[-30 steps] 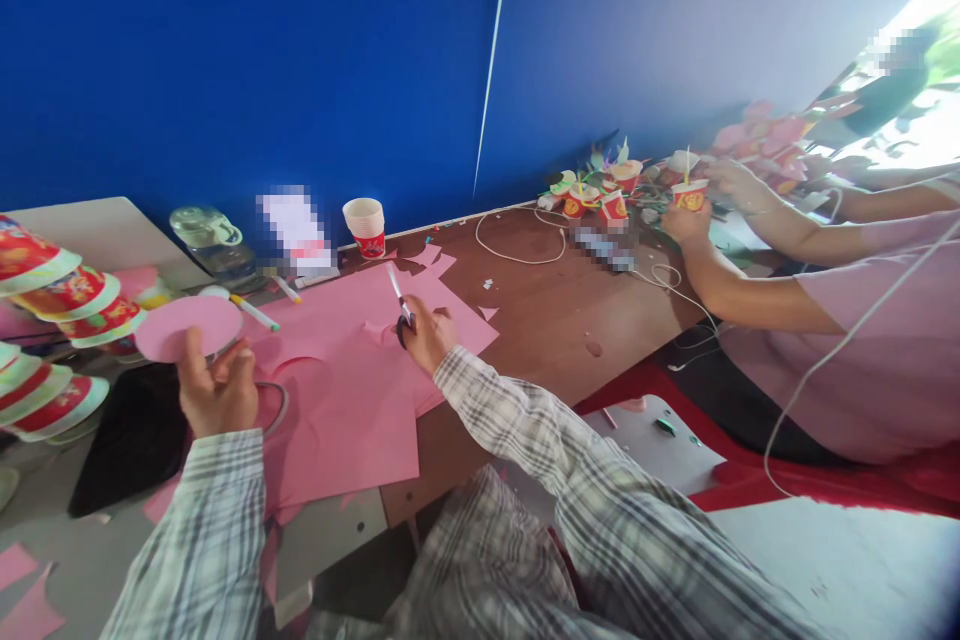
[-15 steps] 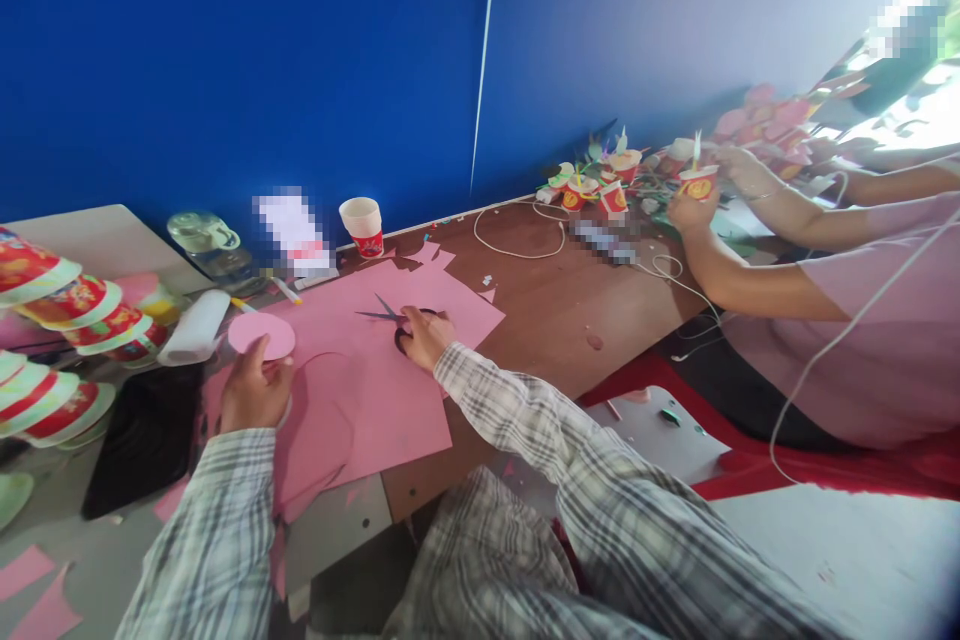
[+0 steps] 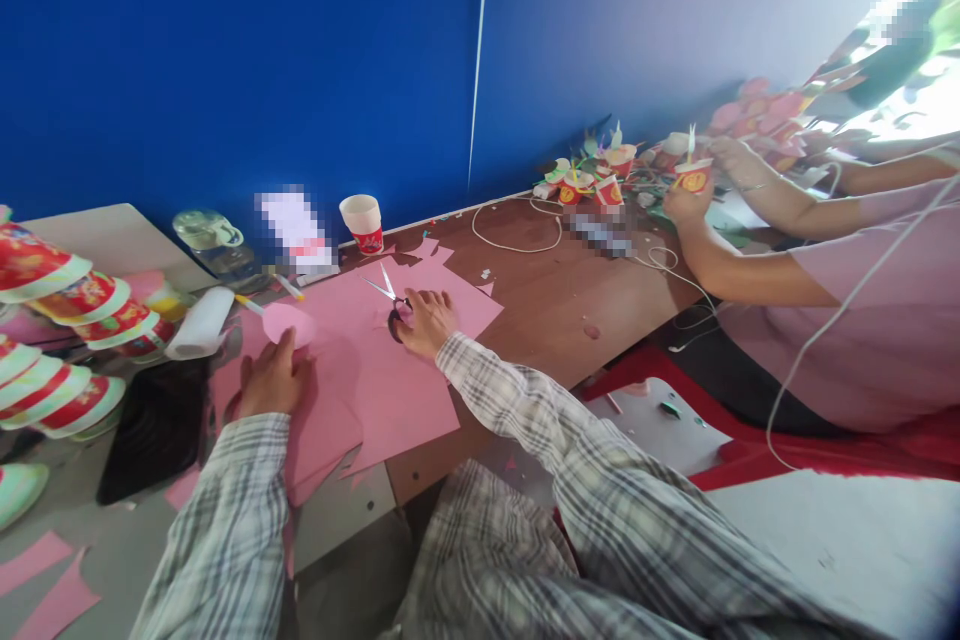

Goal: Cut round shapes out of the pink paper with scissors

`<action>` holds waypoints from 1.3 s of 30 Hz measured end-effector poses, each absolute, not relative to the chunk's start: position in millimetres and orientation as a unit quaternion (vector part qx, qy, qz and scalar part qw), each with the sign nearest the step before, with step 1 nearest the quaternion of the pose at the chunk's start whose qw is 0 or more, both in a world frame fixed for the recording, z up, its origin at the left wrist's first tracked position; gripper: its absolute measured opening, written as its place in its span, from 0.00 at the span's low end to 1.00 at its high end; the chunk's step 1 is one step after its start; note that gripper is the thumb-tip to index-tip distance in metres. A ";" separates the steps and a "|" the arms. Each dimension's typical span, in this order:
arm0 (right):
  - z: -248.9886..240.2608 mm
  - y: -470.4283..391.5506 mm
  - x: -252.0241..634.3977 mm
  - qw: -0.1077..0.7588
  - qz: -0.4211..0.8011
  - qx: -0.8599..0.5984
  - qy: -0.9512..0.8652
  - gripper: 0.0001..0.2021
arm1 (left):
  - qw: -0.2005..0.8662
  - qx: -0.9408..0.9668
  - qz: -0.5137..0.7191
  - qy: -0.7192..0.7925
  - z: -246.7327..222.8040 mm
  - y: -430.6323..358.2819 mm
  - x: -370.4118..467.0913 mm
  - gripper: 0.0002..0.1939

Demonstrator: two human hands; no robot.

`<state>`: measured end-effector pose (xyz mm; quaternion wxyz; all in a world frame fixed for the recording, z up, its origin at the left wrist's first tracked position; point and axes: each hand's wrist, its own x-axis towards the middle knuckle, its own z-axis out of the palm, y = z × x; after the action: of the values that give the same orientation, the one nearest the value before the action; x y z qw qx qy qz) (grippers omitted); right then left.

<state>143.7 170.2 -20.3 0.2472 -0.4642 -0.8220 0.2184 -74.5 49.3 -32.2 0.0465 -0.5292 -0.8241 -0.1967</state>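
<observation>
My left hand (image 3: 271, 378) is low over the pink paper sheets, palm down. Its fingertips are on a pink paper circle (image 3: 283, 321), which it holds near the far left of the sheets. Whether the thumb is under the circle is hidden. My right hand (image 3: 429, 322) rests over the large pink sheet (image 3: 397, 390) with the black-handled scissors (image 3: 388, 286) at its thumb side. The blades are spread apart and point toward the wall. Some of its fingers stretch past the handles.
Stacked red patterned cups (image 3: 97, 305) lean at the left beside a dark tablet (image 3: 154, 430). A plastic jug (image 3: 214, 245), a white roll (image 3: 199, 322) and a paper cup (image 3: 362, 223) stand along the back. Another person's hand (image 3: 688, 205) holds a small red cup at the right.
My left hand has lowered the paper circle toward the sheets and shifted slightly right. The scissors have turned so their blades point more toward the wall, and my right-hand fingers have straightened.
</observation>
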 end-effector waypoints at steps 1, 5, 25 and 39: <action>-20.1 171.0 143.6 0.253 0.227 -0.464 -0.818 0.27 | 0.043 -0.533 -0.192 -0.823 -32.6 49.1 -74.8 0.29; -16.7 174.4 145.9 0.298 0.274 -0.462 -0.789 0.23 | 0.041 -0.538 -0.205 -0.817 -30.5 47.5 -74.8 0.26; 5.0 121.0 147.8 0.141 0.830 -0.097 -0.531 0.30 | -0.155 -0.218 -0.732 -0.627 -6.1 51.6 -44.6 0.20; -7.6 119.6 144.6 -0.053 0.914 -0.090 -0.391 0.22 | -0.194 -0.213 -0.759 -0.584 3.0 51.0 -28.0 0.17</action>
<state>144.6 119.6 -7.6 -0.0532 -0.0899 -0.3912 0.9144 -28.0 51.0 3.0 -0.1935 -0.2131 -0.5836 -0.7593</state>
